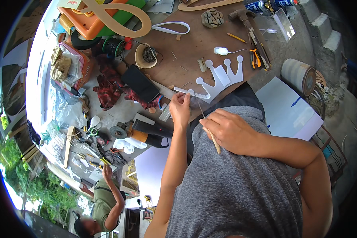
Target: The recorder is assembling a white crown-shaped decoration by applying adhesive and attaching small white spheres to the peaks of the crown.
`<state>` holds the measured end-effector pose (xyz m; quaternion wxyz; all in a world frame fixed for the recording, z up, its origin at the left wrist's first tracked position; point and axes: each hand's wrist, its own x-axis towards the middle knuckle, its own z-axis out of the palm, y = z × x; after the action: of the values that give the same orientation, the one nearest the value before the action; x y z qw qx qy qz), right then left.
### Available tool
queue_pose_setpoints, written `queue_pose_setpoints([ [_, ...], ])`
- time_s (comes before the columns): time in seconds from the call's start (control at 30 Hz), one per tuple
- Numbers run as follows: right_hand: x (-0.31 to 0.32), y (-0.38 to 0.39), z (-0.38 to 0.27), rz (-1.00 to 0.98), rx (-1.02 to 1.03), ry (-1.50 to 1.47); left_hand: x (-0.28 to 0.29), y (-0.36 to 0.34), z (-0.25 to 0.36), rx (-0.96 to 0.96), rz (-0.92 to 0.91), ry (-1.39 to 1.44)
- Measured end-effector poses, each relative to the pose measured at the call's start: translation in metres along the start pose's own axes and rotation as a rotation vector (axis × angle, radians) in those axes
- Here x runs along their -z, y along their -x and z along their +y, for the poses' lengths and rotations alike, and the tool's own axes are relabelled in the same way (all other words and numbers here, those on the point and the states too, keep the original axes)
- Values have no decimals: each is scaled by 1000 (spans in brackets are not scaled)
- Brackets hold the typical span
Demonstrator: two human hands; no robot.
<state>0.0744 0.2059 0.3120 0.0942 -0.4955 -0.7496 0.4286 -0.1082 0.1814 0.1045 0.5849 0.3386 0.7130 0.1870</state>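
The left hand's [180, 106] fingers pinch the white crown cutout [218, 79] at its lower tip, mid-frame on the table [194, 43]. The right hand [230, 131] grips a thin stick [211, 135], best worked with short strokes while the pinch steadies the cutout.

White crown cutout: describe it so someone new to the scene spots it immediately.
Start at the brown workbench; near its front edge, just beyond the left hand, lies the white crown cutout. It is flat, with pointed spikes tipped by round knobs. Its neighbours, the black phone and orange-handled pliers, share neither colour nor outline.
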Motion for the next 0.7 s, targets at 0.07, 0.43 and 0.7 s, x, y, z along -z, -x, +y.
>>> queue_pose_setpoints([
  [0.07,-1,0,1,1,-2,-3,0,1,2,-5,2,-19],
  [0.43,-4,-3,9,5,-19,-16,0,-1,0,-2,2,-26],
  [0.7,0,-3,4,-10,-9,-20,-1,-2,-2,6,-2,11],
])
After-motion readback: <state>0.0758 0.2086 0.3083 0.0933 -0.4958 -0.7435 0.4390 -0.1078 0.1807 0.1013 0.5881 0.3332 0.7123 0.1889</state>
